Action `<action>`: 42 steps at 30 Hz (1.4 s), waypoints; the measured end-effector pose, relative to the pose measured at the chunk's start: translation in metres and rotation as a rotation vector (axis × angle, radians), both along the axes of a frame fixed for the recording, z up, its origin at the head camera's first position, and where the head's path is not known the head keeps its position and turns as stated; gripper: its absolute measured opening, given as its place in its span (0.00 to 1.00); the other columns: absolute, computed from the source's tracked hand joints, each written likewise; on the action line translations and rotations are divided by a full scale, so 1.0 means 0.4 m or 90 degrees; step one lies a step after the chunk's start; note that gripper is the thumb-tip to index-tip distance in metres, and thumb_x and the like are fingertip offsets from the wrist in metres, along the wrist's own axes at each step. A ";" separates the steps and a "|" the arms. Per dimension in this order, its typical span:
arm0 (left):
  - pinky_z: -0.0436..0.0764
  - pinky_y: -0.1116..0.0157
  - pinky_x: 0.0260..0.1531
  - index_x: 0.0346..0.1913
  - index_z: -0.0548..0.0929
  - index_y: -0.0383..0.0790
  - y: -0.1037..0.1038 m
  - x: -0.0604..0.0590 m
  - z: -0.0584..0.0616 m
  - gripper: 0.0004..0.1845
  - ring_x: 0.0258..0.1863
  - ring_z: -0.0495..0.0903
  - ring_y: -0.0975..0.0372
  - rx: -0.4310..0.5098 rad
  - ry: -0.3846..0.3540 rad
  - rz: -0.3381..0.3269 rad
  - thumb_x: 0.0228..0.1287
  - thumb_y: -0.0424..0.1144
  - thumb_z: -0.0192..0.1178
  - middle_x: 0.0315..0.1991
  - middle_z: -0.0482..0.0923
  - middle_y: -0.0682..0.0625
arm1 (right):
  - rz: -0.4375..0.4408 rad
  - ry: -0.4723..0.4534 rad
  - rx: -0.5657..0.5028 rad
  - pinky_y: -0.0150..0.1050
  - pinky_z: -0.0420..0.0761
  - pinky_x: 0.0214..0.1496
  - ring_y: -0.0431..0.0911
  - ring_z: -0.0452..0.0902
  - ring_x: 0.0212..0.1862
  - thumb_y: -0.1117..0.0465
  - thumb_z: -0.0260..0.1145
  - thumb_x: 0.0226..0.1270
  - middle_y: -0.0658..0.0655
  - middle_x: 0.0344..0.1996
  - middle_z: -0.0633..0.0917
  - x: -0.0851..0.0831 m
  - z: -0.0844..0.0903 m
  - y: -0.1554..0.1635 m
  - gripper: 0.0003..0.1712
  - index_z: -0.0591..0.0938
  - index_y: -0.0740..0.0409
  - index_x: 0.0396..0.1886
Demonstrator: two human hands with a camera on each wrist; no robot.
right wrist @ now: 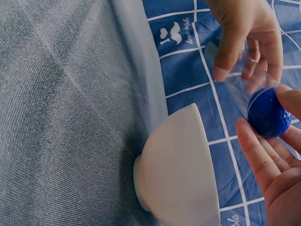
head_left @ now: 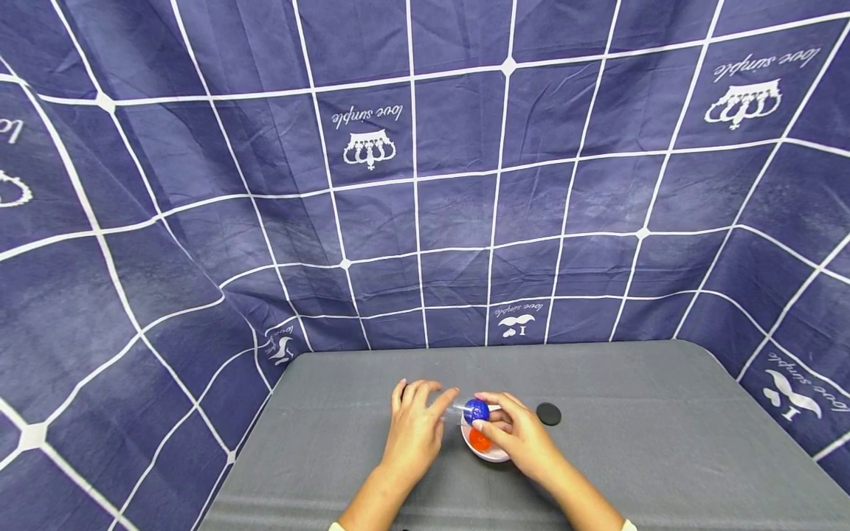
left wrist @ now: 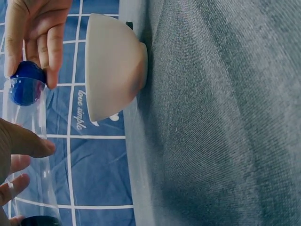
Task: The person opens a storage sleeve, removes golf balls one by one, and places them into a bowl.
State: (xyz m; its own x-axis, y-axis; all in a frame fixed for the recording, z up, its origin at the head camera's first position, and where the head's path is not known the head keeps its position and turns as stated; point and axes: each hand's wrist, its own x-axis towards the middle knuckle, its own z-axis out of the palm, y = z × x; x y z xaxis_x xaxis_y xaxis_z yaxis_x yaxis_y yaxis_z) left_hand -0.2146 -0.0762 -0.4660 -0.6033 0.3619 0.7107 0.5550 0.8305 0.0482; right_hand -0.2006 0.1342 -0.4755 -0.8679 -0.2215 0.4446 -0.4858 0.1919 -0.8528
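My left hand [head_left: 415, 426] grips a clear plastic tube [left wrist: 29, 160] that lies tilted over a white bowl [head_left: 488, 452]. My right hand [head_left: 514, 431] pinches a blue dimpled ball [head_left: 476, 411] at the tube's open mouth. The blue ball [left wrist: 26, 84] shows partly inside the mouth in the left wrist view, and the right wrist view shows the ball [right wrist: 268, 112] between fingertips. An orange ball [head_left: 479, 439] lies in the bowl. The white bowl [right wrist: 181, 169] stands on the grey table [head_left: 631, 457].
A small black round cap [head_left: 548, 414] lies on the table just right of my right hand. A dark blue checked cloth [head_left: 425, 184] hangs behind and around the table. Table edges run at the back and left.
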 end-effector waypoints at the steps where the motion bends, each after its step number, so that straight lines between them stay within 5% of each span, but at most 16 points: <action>1: 0.68 0.39 0.64 0.55 0.86 0.56 0.000 0.000 -0.001 0.33 0.55 0.78 0.53 0.009 -0.003 -0.002 0.41 0.29 0.77 0.49 0.81 0.51 | -0.002 0.001 0.002 0.31 0.86 0.48 0.37 0.84 0.44 0.63 0.71 0.66 0.62 0.47 0.83 0.000 0.002 0.000 0.22 0.81 0.61 0.59; 12: 0.69 0.43 0.63 0.55 0.85 0.52 -0.005 0.000 -0.021 0.33 0.53 0.79 0.55 0.109 -0.052 0.005 0.41 0.30 0.78 0.48 0.81 0.52 | -0.026 -0.007 0.005 0.31 0.86 0.49 0.37 0.85 0.44 0.64 0.73 0.64 0.61 0.48 0.84 -0.001 0.014 0.018 0.23 0.81 0.59 0.59; 22: 0.76 0.52 0.51 0.56 0.83 0.47 -0.010 -0.006 -0.042 0.32 0.48 0.83 0.56 0.214 -0.111 -0.001 0.42 0.32 0.79 0.47 0.83 0.51 | -0.046 0.063 0.043 0.32 0.87 0.46 0.44 0.86 0.42 0.67 0.74 0.62 0.57 0.47 0.84 -0.002 0.008 0.043 0.23 0.82 0.57 0.57; 35: 0.84 0.54 0.51 0.61 0.77 0.39 -0.015 -0.007 -0.041 0.30 0.49 0.87 0.55 0.321 -0.265 -0.006 0.56 0.40 0.75 0.49 0.85 0.47 | -0.071 0.148 0.179 0.35 0.87 0.41 0.35 0.82 0.37 0.63 0.77 0.58 0.51 0.43 0.84 -0.002 -0.006 0.069 0.23 0.84 0.63 0.53; 42: 0.86 0.55 0.44 0.59 0.76 0.33 -0.021 -0.015 -0.061 0.29 0.48 0.87 0.52 0.359 -0.284 -0.027 0.56 0.39 0.75 0.48 0.85 0.44 | -0.084 0.191 0.288 0.35 0.84 0.40 0.35 0.77 0.37 0.65 0.78 0.54 0.47 0.40 0.82 -0.003 -0.011 0.086 0.23 0.84 0.59 0.51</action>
